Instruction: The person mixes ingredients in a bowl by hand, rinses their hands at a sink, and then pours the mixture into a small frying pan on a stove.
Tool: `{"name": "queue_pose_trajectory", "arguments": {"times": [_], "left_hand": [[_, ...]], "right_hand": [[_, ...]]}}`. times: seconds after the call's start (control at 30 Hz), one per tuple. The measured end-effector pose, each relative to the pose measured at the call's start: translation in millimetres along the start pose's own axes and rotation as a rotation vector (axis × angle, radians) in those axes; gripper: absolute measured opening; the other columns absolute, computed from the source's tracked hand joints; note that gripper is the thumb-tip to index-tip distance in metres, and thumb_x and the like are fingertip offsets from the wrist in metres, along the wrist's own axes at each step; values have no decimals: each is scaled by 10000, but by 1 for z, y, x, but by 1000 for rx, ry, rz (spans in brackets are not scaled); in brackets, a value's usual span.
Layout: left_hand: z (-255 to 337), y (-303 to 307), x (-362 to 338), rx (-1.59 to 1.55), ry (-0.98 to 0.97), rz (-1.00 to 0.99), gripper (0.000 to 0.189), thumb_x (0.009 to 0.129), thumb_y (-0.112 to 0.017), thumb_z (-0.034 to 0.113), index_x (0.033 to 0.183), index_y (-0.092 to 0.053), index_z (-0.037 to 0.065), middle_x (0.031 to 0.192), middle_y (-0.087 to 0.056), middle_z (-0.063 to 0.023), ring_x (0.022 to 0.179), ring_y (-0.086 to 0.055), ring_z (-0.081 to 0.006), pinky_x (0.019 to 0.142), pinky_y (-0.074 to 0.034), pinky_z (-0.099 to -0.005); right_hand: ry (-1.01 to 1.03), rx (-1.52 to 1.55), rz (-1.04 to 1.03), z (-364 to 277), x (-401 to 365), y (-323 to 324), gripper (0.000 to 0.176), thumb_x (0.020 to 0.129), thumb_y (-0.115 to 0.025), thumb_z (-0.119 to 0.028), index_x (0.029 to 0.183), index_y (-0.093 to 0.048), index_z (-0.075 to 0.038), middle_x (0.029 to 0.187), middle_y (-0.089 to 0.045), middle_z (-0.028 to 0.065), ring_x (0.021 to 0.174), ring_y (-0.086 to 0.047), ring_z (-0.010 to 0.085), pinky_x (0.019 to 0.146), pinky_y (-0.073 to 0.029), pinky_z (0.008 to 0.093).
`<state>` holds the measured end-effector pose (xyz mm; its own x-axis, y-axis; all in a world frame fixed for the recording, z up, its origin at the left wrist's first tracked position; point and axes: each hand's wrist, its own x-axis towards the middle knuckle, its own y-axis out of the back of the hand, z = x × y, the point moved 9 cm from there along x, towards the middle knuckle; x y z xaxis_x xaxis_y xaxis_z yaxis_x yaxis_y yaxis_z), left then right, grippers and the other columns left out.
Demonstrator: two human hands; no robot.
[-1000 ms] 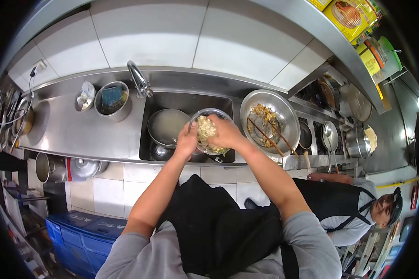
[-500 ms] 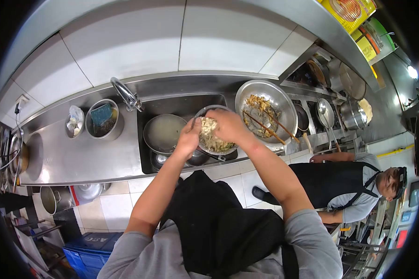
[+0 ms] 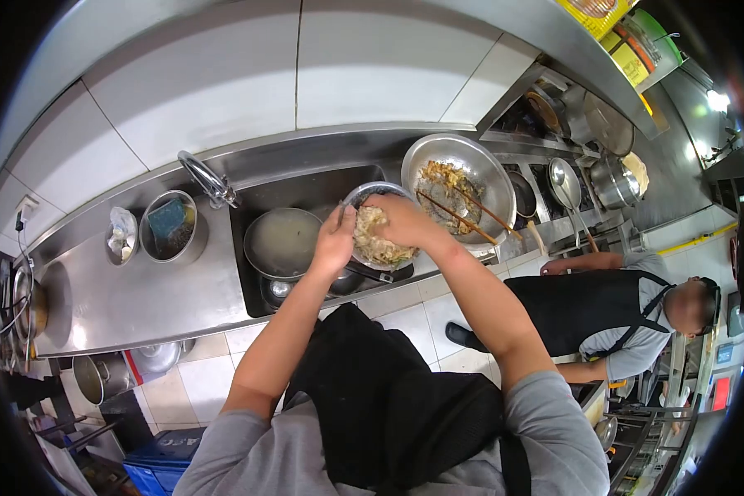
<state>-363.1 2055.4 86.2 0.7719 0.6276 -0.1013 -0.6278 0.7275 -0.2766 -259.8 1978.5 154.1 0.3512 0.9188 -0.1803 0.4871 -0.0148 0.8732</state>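
A metal bowl at the right end of the sink holds pale, moist, shredded-looking food with green bits. My left hand is at the bowl's left side, its fingers curled at the rim. Reaching in from the right, my right hand is down in the bowl, fingers bent around some of the food; the fingertips are partly hidden. To the left, a pan of cloudy liquid sits in the sink. On the right stands a wide steel bowl with browned food scraps and two long chopsticks.
A curved faucet rises behind the sink. On the left counter are a pot with a blue scouring pad and a small bowl. A ladle lies by the stove. A co-worker in a black apron stands at right.
My right hand has lowered into the bowl, and the food clump lifted between my hands is now down in it. My left hand stays at the rim. The view has shifted slightly.
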Motion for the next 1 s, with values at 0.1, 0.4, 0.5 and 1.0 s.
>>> {"name": "queue_pose_trajectory", "arguments": {"times": [0.1,0.4,0.5,1.0], "left_hand": [[-19,4,5,-91,63,5,473,1129,-495,355,1395,-577,-27,1269,-675,-117,1177,-602,-191,1043,-460,-339],[17,-4,-4,-63,-31,30,499,1126,-511,355,1447,-539,-25,1324,-661,-122,1200,-602,-187,1056,-467,-331],[8,-8,-6,-47,-23,43,481,1130,-494,357,1415,-561,-25,1295,-671,-127,1170,-612,-191,1039,-474,-335],[-11,-4,6,-14,64,13,427,1135,-484,330,1351,-619,-14,1253,-684,-119,1133,-619,-189,1015,-485,-339]], "right_hand": [[13,-156,149,-16,-15,28,647,780,-810,-185,1393,-614,-121,1341,-642,200,1241,-624,401,1053,-501,454],[-76,53,130,-19,-23,22,615,794,-744,-102,1387,-580,-76,1413,-606,206,1263,-613,391,1054,-502,461],[-101,14,8,-8,-13,6,582,791,-734,-109,1350,-578,-82,1419,-591,206,1250,-608,412,1031,-509,478],[230,87,-46,-20,-7,2,490,718,-813,-236,1158,-647,-99,1185,-650,165,1153,-615,396,952,-527,498]]}}
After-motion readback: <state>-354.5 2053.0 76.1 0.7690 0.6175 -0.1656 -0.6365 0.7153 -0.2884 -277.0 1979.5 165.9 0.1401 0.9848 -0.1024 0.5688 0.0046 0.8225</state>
